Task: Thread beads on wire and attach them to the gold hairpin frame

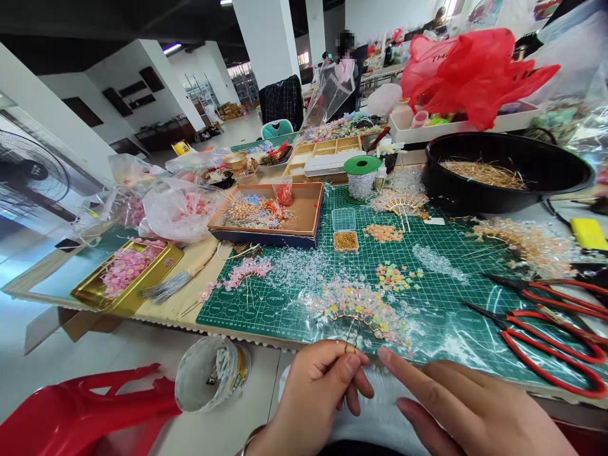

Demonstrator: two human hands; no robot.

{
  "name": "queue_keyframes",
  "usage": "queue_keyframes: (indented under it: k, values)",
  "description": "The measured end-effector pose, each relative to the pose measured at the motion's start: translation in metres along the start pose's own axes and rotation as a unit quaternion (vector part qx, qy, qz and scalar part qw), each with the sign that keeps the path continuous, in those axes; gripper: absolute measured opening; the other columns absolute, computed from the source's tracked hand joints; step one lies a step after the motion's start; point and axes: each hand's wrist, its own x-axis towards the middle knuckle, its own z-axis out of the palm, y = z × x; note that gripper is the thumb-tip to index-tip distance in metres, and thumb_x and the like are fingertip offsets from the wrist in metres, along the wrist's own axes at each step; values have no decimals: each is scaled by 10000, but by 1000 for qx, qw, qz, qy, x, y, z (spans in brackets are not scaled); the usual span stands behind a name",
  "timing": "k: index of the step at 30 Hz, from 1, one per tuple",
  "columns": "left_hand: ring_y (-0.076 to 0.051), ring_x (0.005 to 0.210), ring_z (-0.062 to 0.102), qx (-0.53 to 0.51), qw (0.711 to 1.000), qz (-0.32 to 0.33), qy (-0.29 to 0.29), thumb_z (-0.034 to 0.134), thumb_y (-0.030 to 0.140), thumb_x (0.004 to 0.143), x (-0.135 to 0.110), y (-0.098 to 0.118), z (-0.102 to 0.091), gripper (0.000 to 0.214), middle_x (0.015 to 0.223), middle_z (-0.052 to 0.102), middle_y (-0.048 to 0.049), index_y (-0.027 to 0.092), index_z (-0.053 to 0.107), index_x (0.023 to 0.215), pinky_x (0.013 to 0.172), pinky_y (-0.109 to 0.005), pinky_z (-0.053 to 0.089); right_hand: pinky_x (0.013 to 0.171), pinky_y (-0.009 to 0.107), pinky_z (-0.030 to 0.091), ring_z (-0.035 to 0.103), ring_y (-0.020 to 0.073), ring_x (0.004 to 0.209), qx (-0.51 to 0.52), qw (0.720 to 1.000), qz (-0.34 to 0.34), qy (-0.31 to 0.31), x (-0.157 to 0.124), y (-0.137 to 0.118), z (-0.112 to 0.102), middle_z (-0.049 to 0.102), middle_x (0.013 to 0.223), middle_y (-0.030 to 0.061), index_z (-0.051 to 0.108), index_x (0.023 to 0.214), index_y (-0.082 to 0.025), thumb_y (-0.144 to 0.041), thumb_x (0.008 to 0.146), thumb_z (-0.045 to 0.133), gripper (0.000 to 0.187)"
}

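Observation:
My left hand (327, 380) pinches the wire prongs of a beaded hair comb (363, 310) between thumb and fingers. Its curved band carries pink, yellow and clear flower beads and fans out above the hand over the green cutting mat (285, 313). My right hand (456, 399) is just to the right, index finger stretched toward the comb's lower edge, with nothing visible in it. Loose yellow and pink flower beads (396, 277) lie beyond the comb. A smaller pink hair comb (247, 273) rests on the mat to the left.
Red-handled pliers (551, 335) lie at the right. Behind are a black basin (508, 196), an orange-lined box (308, 215), a small bead case (346, 240) and a green-topped spool (363, 174). A gold tin (126, 272) stands left; a bucket (209, 373) and red chair (95, 411) are below.

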Motion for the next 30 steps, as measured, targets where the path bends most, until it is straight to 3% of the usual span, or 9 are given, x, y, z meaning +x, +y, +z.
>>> queue_keyframes:
  k: [22, 30]
  values:
    - [-76, 509, 509, 17, 999, 35, -27, 602, 436, 926, 2, -6, -8, 317, 664, 642, -9, 137, 696, 878, 524, -210, 364, 399, 323, 514, 671, 204, 469, -99, 995, -4, -12, 21, -2, 7, 681, 642, 24, 562, 1262, -83, -336, 1040, 396, 375]
    - [-78, 505, 499, 15, 999, 36, -28, 598, 417, 922, 3, -5, -10, 298, 656, 641, -9, 140, 695, 867, 515, -210, 364, 391, 321, 480, 657, 197, 448, -121, 993, 12, -1, 25, -3, 7, 654, 616, -6, 561, 1282, -122, -366, 1058, 351, 392]
